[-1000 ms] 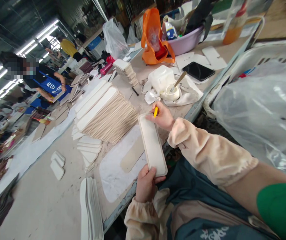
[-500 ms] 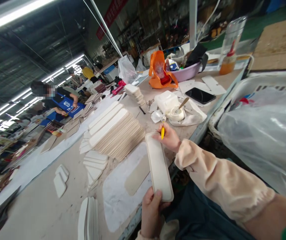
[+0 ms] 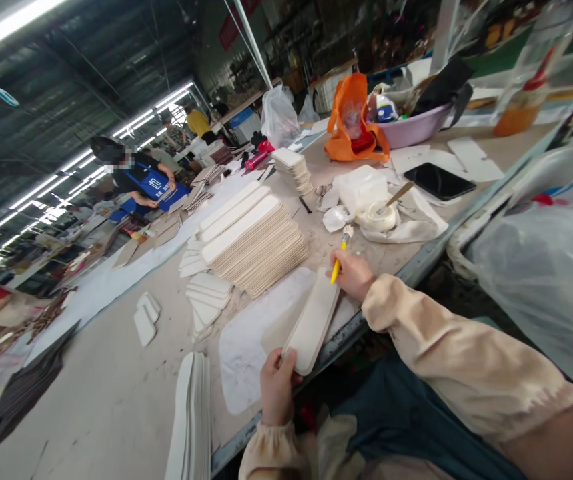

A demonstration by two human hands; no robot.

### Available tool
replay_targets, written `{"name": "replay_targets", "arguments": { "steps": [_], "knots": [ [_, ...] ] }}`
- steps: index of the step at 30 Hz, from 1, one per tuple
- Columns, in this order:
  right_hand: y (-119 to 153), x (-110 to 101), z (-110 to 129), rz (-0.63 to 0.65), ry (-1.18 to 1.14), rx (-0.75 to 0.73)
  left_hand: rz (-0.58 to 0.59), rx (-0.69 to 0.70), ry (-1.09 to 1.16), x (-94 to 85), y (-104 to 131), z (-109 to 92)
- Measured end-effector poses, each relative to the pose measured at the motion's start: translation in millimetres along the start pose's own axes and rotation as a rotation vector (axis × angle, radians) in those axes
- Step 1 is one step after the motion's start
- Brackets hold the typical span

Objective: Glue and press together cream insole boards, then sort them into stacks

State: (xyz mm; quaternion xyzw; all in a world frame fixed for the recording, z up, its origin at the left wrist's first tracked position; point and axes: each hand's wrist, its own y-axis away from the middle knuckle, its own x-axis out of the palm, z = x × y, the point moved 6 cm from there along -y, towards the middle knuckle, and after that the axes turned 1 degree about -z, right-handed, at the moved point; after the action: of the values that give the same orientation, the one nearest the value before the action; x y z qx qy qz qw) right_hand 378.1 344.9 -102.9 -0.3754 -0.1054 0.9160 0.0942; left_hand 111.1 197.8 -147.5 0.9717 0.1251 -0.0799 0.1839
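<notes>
My left hand (image 3: 277, 390) pinches the near end of a long off-white panel (image 3: 312, 323) with rounded corners, thumb on top. The panel slants over the table's front edge, above a beige panel (image 3: 279, 325) lying on a white sheet (image 3: 239, 363). At its far end is my right hand (image 3: 355, 275), closed around a brush (image 3: 337, 268) with a yellow handle, pale tip pointing up and away. Whether the right fingers also grip the panel is hard to tell. A big stack of similar panels (image 3: 261, 250) stands just beyond the sheet.
Beyond my right hand sits a white tub (image 3: 377, 217) with a stick in it, near a phone (image 3: 439, 181). An orange bag (image 3: 356, 127) and a purple basin (image 3: 419, 127) stand behind. A plastic-covered crate (image 3: 531, 267) is at right. A co-worker (image 3: 141, 177) stands far left.
The panel has tilted and come down closer to the table, its near end swinging left with my left hand. The brush has turned, showing more handle. The view has shifted too.
</notes>
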Motion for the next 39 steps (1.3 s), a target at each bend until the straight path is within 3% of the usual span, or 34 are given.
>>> {"name": "replay_targets", "arguments": {
  "steps": [4,9,12,15,21,25,28,32,36,39],
  "knots": [
    [21.2,16.0,21.1,0.100,0.000,-0.253,0.002,-0.071,-0.009,-1.1,-4.7,5.9],
    [93.5,45.1,72.5,0.314,-0.253,-0.766,0.048,-0.086,-0.087,0.7,-5.2,4.9],
    [125.5,63.6,84.7,0.408,-0.268,-0.876,0.068,-0.075,-0.131,-0.4,-7.3,5.8],
    [124.9,70.5,77.9,0.425,-0.228,-0.832,0.076,-0.096,-0.163,-2.1,-10.5,10.2],
    [61.6,53.9,24.9,0.327,-0.090,-0.537,0.076,-0.102,-0.175,-3.3,-12.0,12.7],
    [32.2,42.0,-5.6,0.177,-0.052,-0.391,0.015,-0.070,-0.129,-3.3,-10.5,13.9],
    [27.2,39.8,-10.9,0.106,-0.061,-0.397,-0.032,-0.023,-0.109,-2.8,-12.1,19.4],
    [23.7,40.2,-13.7,0.080,-0.096,-0.341,0.000,0.055,-0.081,-1.4,-16.0,25.0],
    [22.2,35.0,-19.1,0.051,-0.200,-0.230,0.019,0.175,-0.100,-7.7,-10.5,10.6],
    [21.9,27.6,-21.9,0.033,-0.357,-0.166,-0.027,0.251,-0.129,-19.9,-2.4,-20.0]
  ]
}}
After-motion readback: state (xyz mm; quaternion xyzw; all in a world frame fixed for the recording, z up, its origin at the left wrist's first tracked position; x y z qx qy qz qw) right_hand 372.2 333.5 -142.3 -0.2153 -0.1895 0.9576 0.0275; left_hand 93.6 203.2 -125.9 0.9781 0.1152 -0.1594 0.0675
